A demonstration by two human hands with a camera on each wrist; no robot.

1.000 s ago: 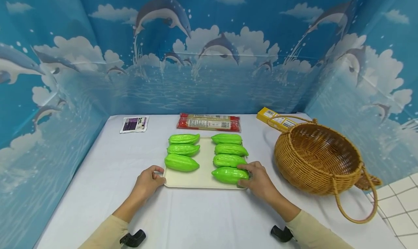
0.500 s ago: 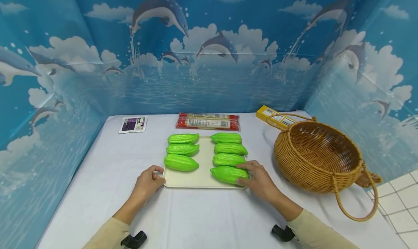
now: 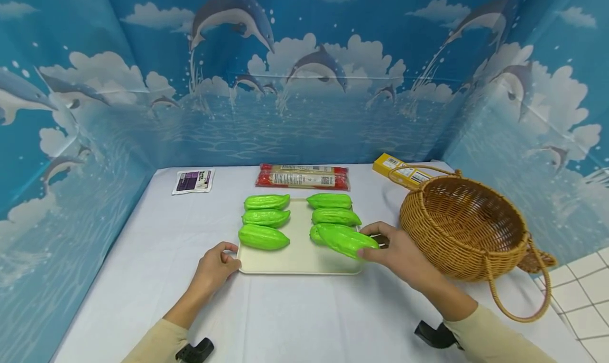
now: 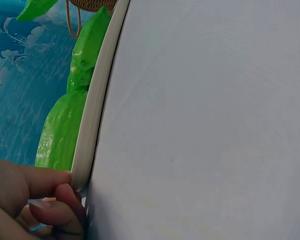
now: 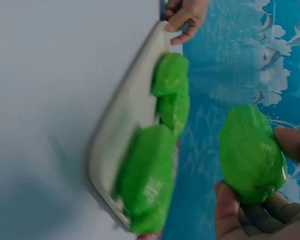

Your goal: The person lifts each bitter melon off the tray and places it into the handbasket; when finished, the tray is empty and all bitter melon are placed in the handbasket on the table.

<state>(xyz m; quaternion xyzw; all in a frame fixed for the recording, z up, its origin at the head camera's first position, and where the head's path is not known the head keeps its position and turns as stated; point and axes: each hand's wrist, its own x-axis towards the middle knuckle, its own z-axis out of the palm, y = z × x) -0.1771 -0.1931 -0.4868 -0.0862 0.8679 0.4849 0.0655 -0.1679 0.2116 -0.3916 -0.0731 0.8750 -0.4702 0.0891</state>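
Note:
My right hand [image 3: 402,254] holds a bright green bitter melon [image 3: 344,240] by its right end, fingers behind and thumb in front. In the right wrist view the held bitter melon [image 5: 252,155] is off the tray, between thumb and fingers. It overlaps another bitter melon in the head view. The cream tray [image 3: 295,261] carries three bitter melons [image 3: 264,237] on its left side and three [image 3: 335,216] on its right. At the tray's near left corner my left hand [image 3: 216,268] grips the edge; the left wrist view has its fingers [image 4: 50,180] right at the rim.
A brown wicker basket [image 3: 442,247] with rope-like handles stands at the right. Behind the tray lies a red and clear packet [image 3: 303,178]. A yellow box [image 3: 399,171] is at back right, a small white and purple sachet [image 3: 192,182] at back left.
My right hand has lifted the nearest bitter melon off the tray's front right and moved slightly up and to the right with it. The left hand has stayed at the corner.

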